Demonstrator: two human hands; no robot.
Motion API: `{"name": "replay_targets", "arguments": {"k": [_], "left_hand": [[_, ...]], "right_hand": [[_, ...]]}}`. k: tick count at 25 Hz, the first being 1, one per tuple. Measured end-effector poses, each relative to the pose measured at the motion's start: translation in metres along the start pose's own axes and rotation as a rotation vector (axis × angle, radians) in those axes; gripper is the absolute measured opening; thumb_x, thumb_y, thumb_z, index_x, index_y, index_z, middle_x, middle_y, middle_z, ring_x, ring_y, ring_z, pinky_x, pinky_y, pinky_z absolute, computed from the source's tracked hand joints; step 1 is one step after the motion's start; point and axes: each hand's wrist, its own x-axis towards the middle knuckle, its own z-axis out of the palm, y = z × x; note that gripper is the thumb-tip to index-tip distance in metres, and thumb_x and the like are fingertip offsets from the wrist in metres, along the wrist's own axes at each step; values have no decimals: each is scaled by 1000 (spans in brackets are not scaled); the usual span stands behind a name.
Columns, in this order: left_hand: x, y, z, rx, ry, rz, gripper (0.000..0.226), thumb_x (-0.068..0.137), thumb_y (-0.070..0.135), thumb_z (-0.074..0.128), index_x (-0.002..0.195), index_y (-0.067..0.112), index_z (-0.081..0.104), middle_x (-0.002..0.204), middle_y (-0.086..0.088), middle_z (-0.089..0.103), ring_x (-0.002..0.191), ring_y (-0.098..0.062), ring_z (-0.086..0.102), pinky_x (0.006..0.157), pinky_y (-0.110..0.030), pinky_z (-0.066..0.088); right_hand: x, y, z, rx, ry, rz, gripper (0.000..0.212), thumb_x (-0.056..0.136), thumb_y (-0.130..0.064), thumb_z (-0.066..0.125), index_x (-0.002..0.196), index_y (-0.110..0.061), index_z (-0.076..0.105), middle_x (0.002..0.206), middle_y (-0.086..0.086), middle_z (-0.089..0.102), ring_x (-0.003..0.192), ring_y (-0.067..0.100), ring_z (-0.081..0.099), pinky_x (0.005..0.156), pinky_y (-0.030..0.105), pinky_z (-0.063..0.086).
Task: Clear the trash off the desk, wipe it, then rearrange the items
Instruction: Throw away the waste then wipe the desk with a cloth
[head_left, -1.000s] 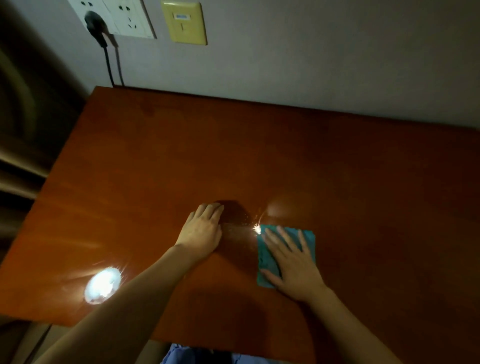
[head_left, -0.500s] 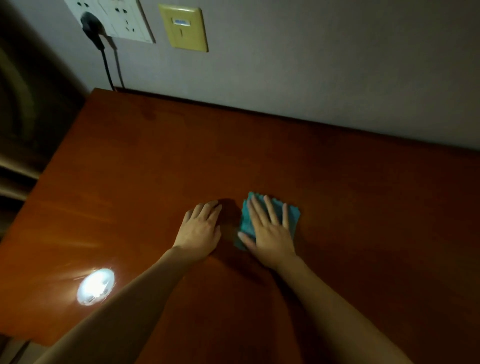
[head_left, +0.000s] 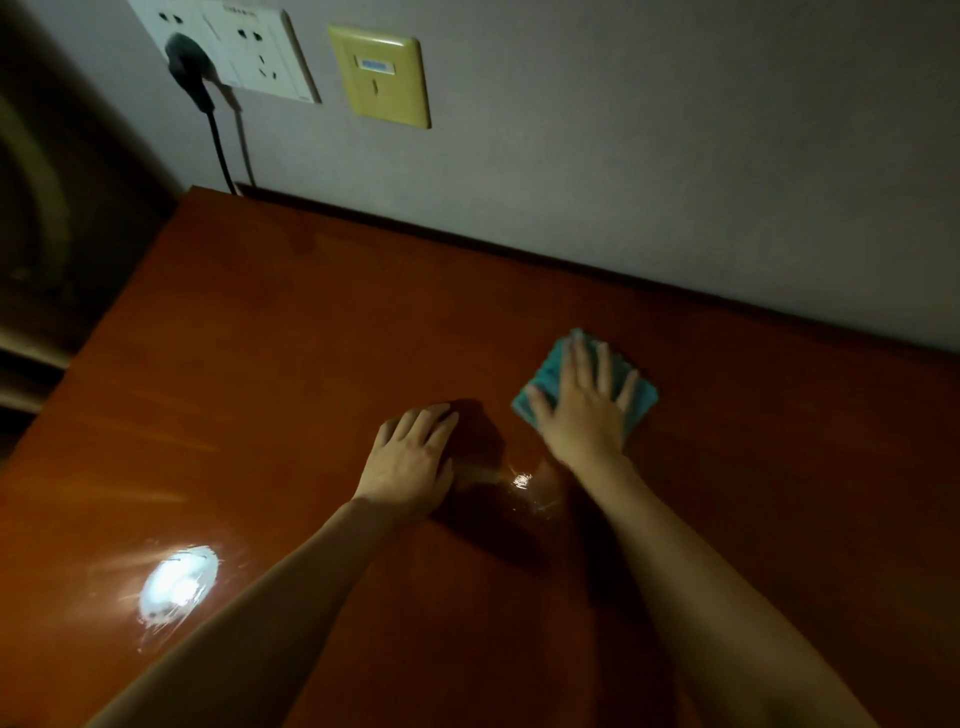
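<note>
A folded teal cloth (head_left: 545, 371) lies flat on the reddish-brown wooden desk (head_left: 260, 364), a little right of centre. My right hand (head_left: 584, 410) presses down on it with fingers spread, covering most of it. My left hand (head_left: 410, 457) rests palm-down on the bare desk just left of the cloth, fingers loosely curled, holding nothing. No trash or other items show on the desk.
The desk's back edge meets a grey wall with a white socket panel (head_left: 244, 47), a black plug and cable (head_left: 208, 109), and a yellow wall plate (head_left: 382, 78). A lamp's bright reflection (head_left: 176, 582) shines near the front left. Dark furniture stands left of the desk.
My right hand has slid the cloth away from me and to the right, towards the wall. My left hand has stayed in place.
</note>
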Motion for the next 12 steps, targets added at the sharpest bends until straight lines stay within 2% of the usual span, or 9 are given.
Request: {"name": "replay_targets", "arguments": {"k": [1,2,4,6,7,9,12], "left_hand": [[1,-1,-1,6,-4,0,58,97,36,35,150,21,15,154,3,16,142,-17,12,114,-35,13],[4,-2,-3,11,-5,1,58,97,36,35,150,21,15,155,2,16,142,-17,12,114,-35,13],[11,-5,-8,17,-8,-2,58,98,37,34,150,22,14,155,3,14,143,-17,11,114,-34,13],[19,-4,-12,10,0,-6,57,98,37,33,150,22,14,156,3,12,143,-17,9,115,-35,11],[23,-3,-14,-3,5,-12,57,98,37,34,150,22,14,155,3,12,143,-17,9,115,-35,11],[31,2,-13,-42,43,-17,56,98,36,36,149,21,18,155,1,16,143,-18,11,115,-37,11],[45,11,-8,-86,137,-13,55,95,32,45,146,17,31,151,-3,28,141,-23,21,113,-42,15]], "right_hand": [[-11,-15,6,-30,-13,-122,81,85,-65,10,151,-19,6,159,-6,0,146,21,-5,111,57,-10],[-32,-24,11,-57,-34,-266,80,85,-65,13,151,-18,12,159,-5,8,146,21,-1,113,58,-4],[-77,-9,15,-90,-63,-561,73,89,-63,23,147,-18,27,154,-2,28,143,20,12,109,61,16],[-96,34,13,-152,-134,-682,70,93,-64,19,148,-20,24,152,-4,30,145,19,9,110,56,15],[-93,58,8,-157,-139,-651,71,93,-65,15,149,-21,23,152,-4,31,147,17,4,111,54,10],[-71,96,-5,-129,-56,-422,73,91,-67,14,148,-23,23,153,-4,30,146,12,-4,116,51,4],[-10,103,-23,-67,-41,-15,81,85,-69,14,151,-22,9,159,-5,8,146,14,-4,115,50,-7]]}}
